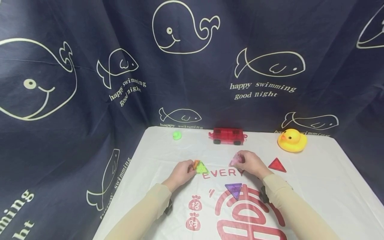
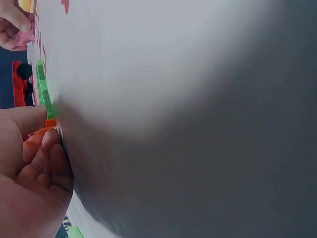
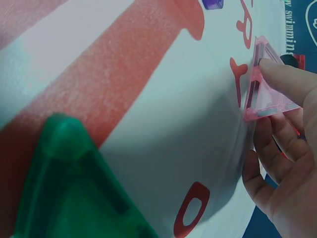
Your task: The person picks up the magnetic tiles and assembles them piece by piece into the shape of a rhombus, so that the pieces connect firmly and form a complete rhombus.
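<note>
In the head view my left hand (image 1: 181, 172) pinches a small orange magnetic tile (image 1: 196, 164). A light green triangular magnetic tile (image 1: 201, 168) adjoins the orange one, and both are close over the white tablecloth (image 2: 173, 59). Between thumb and fingers, my right hand (image 1: 251, 163) holds a pink triangular magnetic tile (image 3: 267, 91), tilted up off the cloth. Its fingers partly cover the tile in the head view. Nearer me, a purple triangular tile (image 1: 234, 190) lies on the cloth, and a red triangular tile (image 1: 277, 165) lies right of the right hand.
A red wheeled toy car base (image 1: 228, 136) stands along the back edge. To its left is a small green duck (image 1: 177, 135); a larger yellow duck (image 1: 292, 140) sits back right. A dark green tile (image 3: 74, 183) shows close to the right wrist. Dark curtains (image 1: 192, 83) enclose the table.
</note>
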A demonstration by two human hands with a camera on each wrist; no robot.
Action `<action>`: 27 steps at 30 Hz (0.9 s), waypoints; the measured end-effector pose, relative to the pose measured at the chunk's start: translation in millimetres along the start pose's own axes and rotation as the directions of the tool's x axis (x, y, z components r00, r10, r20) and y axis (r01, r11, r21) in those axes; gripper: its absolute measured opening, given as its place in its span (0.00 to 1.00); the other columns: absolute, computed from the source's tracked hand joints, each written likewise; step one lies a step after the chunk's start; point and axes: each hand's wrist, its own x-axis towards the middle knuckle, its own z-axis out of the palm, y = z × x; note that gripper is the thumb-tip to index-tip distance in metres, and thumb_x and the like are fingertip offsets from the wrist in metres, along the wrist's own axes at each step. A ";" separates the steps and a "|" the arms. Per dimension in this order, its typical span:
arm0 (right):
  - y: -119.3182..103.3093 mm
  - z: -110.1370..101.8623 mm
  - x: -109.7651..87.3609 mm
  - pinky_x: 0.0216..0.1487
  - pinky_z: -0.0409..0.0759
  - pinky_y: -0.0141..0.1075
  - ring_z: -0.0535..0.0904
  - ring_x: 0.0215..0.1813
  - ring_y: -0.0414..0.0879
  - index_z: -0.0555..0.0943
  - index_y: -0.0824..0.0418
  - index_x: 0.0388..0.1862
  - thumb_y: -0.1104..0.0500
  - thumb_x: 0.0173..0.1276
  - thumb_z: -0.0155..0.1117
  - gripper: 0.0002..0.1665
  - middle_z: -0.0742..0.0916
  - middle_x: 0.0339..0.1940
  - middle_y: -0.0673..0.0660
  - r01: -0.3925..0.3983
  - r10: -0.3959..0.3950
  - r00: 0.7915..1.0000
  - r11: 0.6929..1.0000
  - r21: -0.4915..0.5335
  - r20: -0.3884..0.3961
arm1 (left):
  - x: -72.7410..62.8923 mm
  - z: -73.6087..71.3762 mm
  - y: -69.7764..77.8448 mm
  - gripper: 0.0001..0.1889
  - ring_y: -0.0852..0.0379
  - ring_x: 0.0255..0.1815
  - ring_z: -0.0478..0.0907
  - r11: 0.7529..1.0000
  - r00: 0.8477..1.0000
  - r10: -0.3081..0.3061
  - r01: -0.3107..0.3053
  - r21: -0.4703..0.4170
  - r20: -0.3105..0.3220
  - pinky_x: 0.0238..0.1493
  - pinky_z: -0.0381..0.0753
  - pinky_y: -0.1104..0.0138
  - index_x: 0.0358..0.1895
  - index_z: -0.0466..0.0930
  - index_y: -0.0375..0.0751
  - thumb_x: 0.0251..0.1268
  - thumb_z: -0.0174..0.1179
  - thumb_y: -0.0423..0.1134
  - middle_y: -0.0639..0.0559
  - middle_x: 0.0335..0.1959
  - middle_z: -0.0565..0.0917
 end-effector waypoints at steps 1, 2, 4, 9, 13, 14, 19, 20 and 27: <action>0.4 0.3 -0.5 0.46 0.80 0.50 0.78 0.40 0.52 0.82 0.64 0.50 0.53 0.59 0.79 0.25 0.84 0.36 0.56 -0.015 0.015 1.000 1.000 0.012 0.005 | -0.3 -0.1 0.7 0.12 0.62 0.21 0.67 1.000 1.000 -0.003 0.003 0.003 0.002 0.25 0.70 0.68 0.29 0.72 0.48 0.67 0.67 0.38 0.59 0.20 0.72; 0.5 0.4 -1.2 0.44 0.80 0.49 0.78 0.39 0.51 0.82 0.63 0.48 0.53 0.59 0.80 0.23 0.83 0.34 0.56 -0.026 0.026 1.000 0.999 0.024 0.007 | -0.6 -0.2 1.3 0.12 0.62 0.21 0.67 1.000 1.000 -0.006 0.006 0.006 0.004 0.25 0.70 0.68 0.29 0.72 0.48 0.67 0.67 0.38 0.59 0.20 0.73; 0.7 0.6 -2.4 0.37 0.78 0.45 0.76 0.35 0.50 0.82 0.61 0.42 0.53 0.59 0.80 0.19 0.82 0.30 0.54 -0.036 0.036 0.999 0.999 0.038 0.013 | -0.7 -0.7 2.1 0.12 0.62 0.21 0.68 1.000 1.000 -0.001 0.000 0.007 0.003 0.25 0.71 0.68 0.29 0.73 0.48 0.67 0.67 0.38 0.58 0.20 0.73; -0.6 0.5 -4.7 0.32 0.72 0.41 0.74 0.31 0.47 0.83 0.57 0.36 0.51 0.58 0.80 0.16 0.79 0.25 0.51 0.006 -0.006 1.000 1.000 0.029 -0.004 | -0.3 -1.6 2.7 0.11 0.62 0.21 0.69 1.000 1.000 0.002 -0.003 0.021 0.012 0.25 0.71 0.68 0.29 0.74 0.49 0.67 0.67 0.37 0.58 0.19 0.74; -3.5 2.1 -5.3 0.33 0.72 0.41 0.74 0.32 0.48 0.83 0.58 0.37 0.52 0.60 0.79 0.15 0.80 0.25 0.51 0.000 0.000 1.000 0.999 0.037 -0.004 | -0.1 -1.5 2.0 0.10 0.62 0.20 0.69 0.999 1.000 0.005 -0.005 0.036 0.021 0.24 0.71 0.68 0.30 0.74 0.49 0.68 0.66 0.38 0.58 0.19 0.73; -4.7 3.1 -4.9 0.33 0.73 0.41 0.75 0.32 0.47 0.83 0.58 0.38 0.53 0.60 0.79 0.15 0.80 0.25 0.51 -0.008 0.008 1.000 0.999 0.047 0.003 | -0.4 -1.7 1.6 0.10 0.62 0.20 0.69 0.999 1.000 0.005 -0.006 0.034 0.023 0.24 0.71 0.68 0.30 0.74 0.49 0.68 0.66 0.38 0.58 0.19 0.73; -10.0 9.5 -2.2 0.26 0.75 0.39 0.76 0.26 0.46 0.82 0.58 0.38 0.54 0.63 0.77 0.13 0.80 0.23 0.51 -0.020 0.019 1.000 0.997 0.075 0.015 | -2.2 -2.5 0.8 0.12 0.62 0.19 0.68 0.999 1.000 0.010 -0.011 0.035 0.024 0.24 0.70 0.69 0.28 0.73 0.49 0.69 0.65 0.38 0.58 0.17 0.73; -11.3 10.7 -1.6 0.25 0.74 0.39 0.76 0.24 0.45 0.82 0.58 0.38 0.54 0.63 0.76 0.13 0.80 0.22 0.51 -0.007 0.006 1.000 0.997 0.075 0.009 | -2.4 -2.9 1.3 0.12 0.62 0.18 0.68 0.999 1.000 0.010 -0.011 0.033 0.023 0.23 0.71 0.69 0.27 0.73 0.49 0.69 0.65 0.38 0.58 0.17 0.73; -22.3 18.5 -0.4 0.19 0.76 0.41 0.77 0.19 0.45 0.83 0.60 0.45 0.50 0.64 0.76 0.17 0.80 0.20 0.51 0.007 -0.008 1.000 0.993 0.118 0.005 | -3.0 -3.6 4.2 0.09 0.63 0.18 0.68 0.999 1.000 0.019 -0.019 0.036 0.012 0.23 0.71 0.69 0.28 0.78 0.49 0.69 0.64 0.37 0.59 0.16 0.73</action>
